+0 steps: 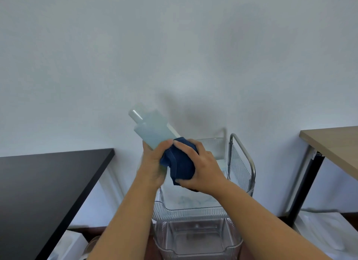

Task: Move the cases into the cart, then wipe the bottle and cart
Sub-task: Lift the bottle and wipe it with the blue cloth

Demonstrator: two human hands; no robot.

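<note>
We hold the bottle (153, 130) up in front of the white wall (174, 46), tilted, cap toward the upper left. Our left hand (153, 162) grips its lower part, fingers curled round it. Our right hand (199, 168) grips a dark blue cloth (180, 162), which it presses against the base end of the bottle. The clear plastic cart (195, 211) stands directly below our hands, between a black table (48, 182) on the left and a wooden table (335, 145) on the right.
</note>
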